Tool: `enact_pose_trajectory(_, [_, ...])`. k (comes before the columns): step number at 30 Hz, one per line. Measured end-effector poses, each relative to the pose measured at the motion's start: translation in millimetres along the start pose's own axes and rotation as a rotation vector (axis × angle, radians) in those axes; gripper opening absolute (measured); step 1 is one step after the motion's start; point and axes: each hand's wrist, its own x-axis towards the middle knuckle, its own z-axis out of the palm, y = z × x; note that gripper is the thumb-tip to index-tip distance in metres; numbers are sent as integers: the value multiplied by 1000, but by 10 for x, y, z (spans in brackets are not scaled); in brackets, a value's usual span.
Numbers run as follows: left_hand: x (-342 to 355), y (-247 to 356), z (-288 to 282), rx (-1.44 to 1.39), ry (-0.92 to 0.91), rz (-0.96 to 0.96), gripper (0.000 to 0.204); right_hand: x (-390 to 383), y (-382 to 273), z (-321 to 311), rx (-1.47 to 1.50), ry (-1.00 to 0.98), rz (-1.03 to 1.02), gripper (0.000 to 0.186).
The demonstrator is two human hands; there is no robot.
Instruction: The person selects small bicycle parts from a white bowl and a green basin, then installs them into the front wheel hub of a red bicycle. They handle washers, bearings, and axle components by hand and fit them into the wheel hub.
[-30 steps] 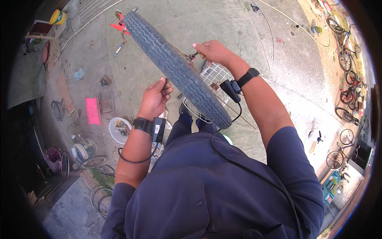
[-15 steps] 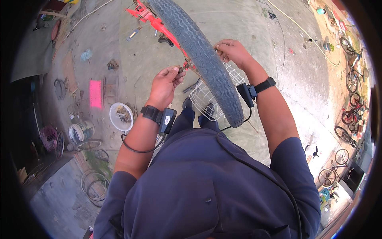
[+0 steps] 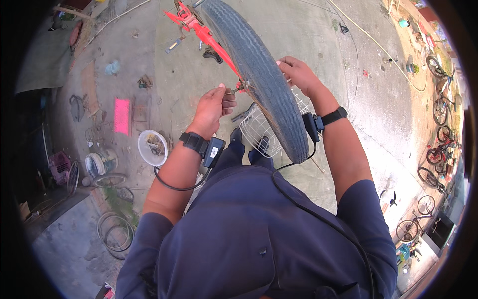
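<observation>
A bicycle wheel with a black tyre stands in front of me, mounted in a red frame. My left hand is at the wheel's left side, its thumb and fingers closed around the end of a small axle nut beside the red frame end. On the right side of the tyre, my right hand is bent inward with curled fingers. The tyre covers its fingertips, so what they grip is hidden. Below the wheel sits a white wire basket, partly behind the tyre.
On the concrete floor at left lie a white bucket with scraps in it, a pink mat and loose tyres. A small tool lies beyond the frame. Several bicycles line the right edge. A hose curves at far right.
The wheel and red frame sit slightly lower and further right in view. My left hand's fingers have shifted at the nut; my right hand's fingertips have slipped further behind the tyre.
</observation>
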Motion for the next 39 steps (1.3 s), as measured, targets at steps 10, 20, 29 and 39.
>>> enact_pose_trajectory(10, [-6,-119,74,124,-89,139,23,80,-2,15,-201,-34,154,55])
enact_pose_trajectory(20, [7,-120,53,65,-135,50,23,-4,47,-2,-14,-71,91,33])
enact_pose_trajectory(29, [8,-103,2,37,-161,-83,33,-119,38,18,62,-83,1,39])
enact_pose_trajectory(39, [53,-118,-21,4,-175,-117,21,144,201,-11,-323,-30,-92,37])
